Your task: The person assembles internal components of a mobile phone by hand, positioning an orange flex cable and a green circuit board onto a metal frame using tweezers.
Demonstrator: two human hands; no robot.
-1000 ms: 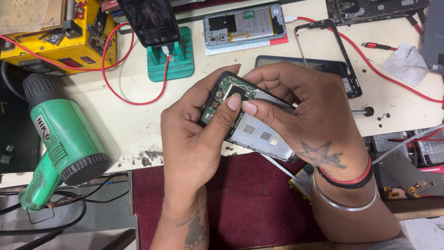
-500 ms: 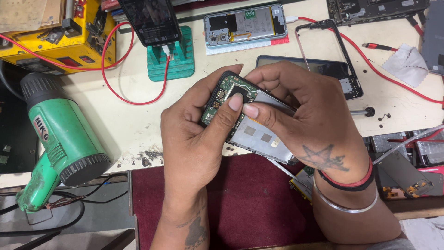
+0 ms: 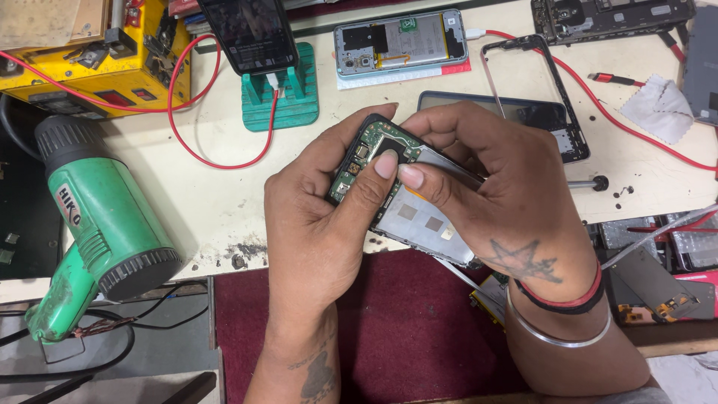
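An opened smartphone [image 3: 419, 217] with its back cover off shows a green circuit board at its top end and a grey metal plate below. My left hand [image 3: 314, 239] grips its left side, the thumb pressing on the circuit board. My right hand [image 3: 508, 202] wraps over its right side, with the thumb tip meeting the left thumb on the board. Both hands hold the phone above the edge of a cream workbench [image 3: 217, 202] and a dark red mat [image 3: 404, 337].
A green heat gun [image 3: 97, 224] lies at the left. Behind are a yellow power supply [image 3: 97, 52] with red leads, a phone on a green stand [image 3: 280, 90], another opened phone [image 3: 400, 41], a dark phone frame [image 3: 538, 112], a white cloth [image 3: 658, 108] and phone parts at right.
The view has shifted very slightly; both hands keep the same grip on the phone, thumbs still pressed on the circuit board.
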